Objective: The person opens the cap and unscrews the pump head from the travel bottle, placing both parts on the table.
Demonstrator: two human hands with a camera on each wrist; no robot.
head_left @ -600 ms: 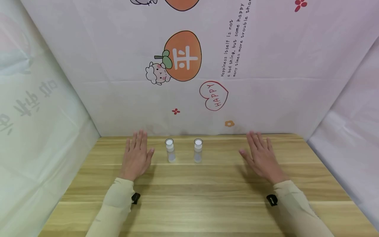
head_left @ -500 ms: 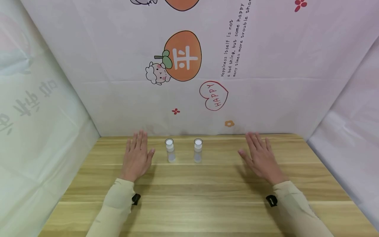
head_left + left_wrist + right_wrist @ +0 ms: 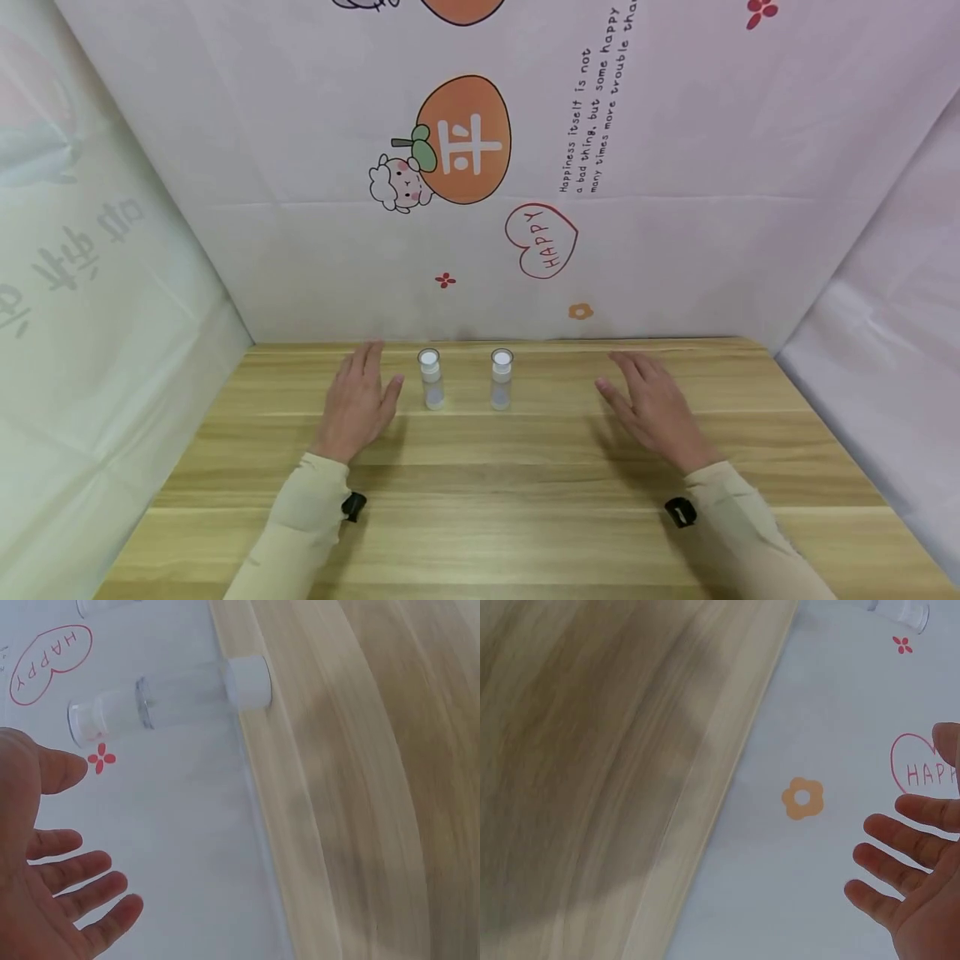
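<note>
Two small clear bottles with white tops stand upright side by side near the back of the table: a left bottle [image 3: 432, 383] and a right bottle [image 3: 501, 383]. My left hand [image 3: 356, 408] is just left of the left bottle, fingers relaxed and thumb toward it, holding nothing. The left wrist view shows that bottle [image 3: 184, 697] with its clear cap and white base beyond my thumb. My right hand [image 3: 655, 412] hovers to the right of the right bottle, with a wider gap, its fingers spread and nothing in them. One bottle's capped end [image 3: 904, 611] shows at the right wrist view's top edge.
The wood-grain table [image 3: 480, 517] ends at a white printed cloth [image 3: 315, 250] hanging behind it. More white cloth hangs on the left side [image 3: 97, 333] and the right side [image 3: 885, 333]. Black wrist straps [image 3: 681, 512] show at both sleeves.
Both hands have moved inward toward the bottles and slightly back from the cloth, their fingers bending a little. The bottles stay where they stood.
</note>
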